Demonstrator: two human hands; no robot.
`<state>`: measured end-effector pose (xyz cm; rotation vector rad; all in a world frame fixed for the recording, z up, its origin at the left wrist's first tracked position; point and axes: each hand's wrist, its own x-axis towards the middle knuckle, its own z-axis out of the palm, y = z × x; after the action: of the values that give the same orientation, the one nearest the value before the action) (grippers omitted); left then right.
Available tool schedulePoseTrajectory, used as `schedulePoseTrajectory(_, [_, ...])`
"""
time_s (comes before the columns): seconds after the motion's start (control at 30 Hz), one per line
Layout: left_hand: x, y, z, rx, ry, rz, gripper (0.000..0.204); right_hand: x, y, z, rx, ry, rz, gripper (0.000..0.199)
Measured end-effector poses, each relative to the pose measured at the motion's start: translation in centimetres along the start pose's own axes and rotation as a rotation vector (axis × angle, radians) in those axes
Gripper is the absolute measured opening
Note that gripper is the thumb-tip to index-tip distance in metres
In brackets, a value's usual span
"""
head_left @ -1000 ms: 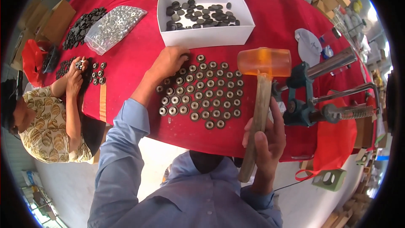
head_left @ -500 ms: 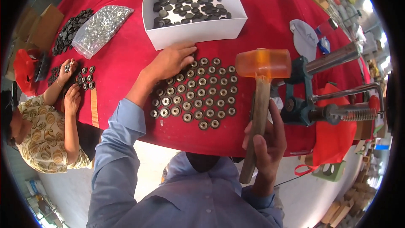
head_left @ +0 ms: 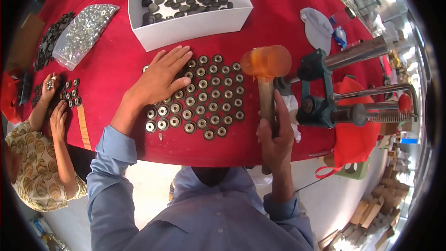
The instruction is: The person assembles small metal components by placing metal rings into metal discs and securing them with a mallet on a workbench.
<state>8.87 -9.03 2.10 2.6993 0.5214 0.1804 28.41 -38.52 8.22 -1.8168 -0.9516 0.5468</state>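
Right now the mallet (head_left: 265, 65), orange-headed with a wooden handle, stands nearly upright in the right hand (head_left: 275, 137), whose fingers are wrapped tight around the lower handle; its head hangs just above the right edge of the grid of round metal discs (head_left: 204, 97). The left hand (head_left: 160, 80) lies flat and spread, palm down, on the upper left of those discs. They sit in rows on the red-covered counter (head_left: 288, 14). Behind them is a white box (head_left: 190, 18) holding dark discs, and to its left a clear bag of silvery parts (head_left: 83, 32). To the right of the mallet stands a blue hand press (head_left: 320, 93). At the far left another person's hands (head_left: 53, 102) handle a small cluster of discs.
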Motion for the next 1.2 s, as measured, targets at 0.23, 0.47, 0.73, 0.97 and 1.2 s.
schedulePoseTrajectory(0.23, [-0.1, 0.4, 0.9, 0.042, 0.033, 0.129, 0.086, 2.9, 0.0, 0.9, -0.089, 0.032, 0.023, 0.064])
schedulePoseTrajectory(0.47, [-0.3, -0.7, 2.4, 0.115, 0.126, 0.165, 0.098, 4.0, -0.9, 2.7, -0.17, 0.035, 0.001, 0.063])
schedulePoseTrajectory(0.73, [-1.4, 0.1, 3.1, 0.083, 0.136, 0.109, 0.1, 4.6, 1.6, 4.1, -0.395, -0.025, -0.091, 0.061])
schedulePoseTrajectory(0.97, [-2.1, 0.1, 1.0, 0.078, 0.117, 0.064, 0.106, 4.3, 0.7, 3.3, -0.285, -0.004, 0.101, 0.06])
schedulePoseTrajectory(1.2, [-4.6, -2.1, 2.1, 0.147, 0.126, -0.028, 0.106, 0.3, 0.7, 1.5, -0.32, 0.032, 0.072, 0.06])
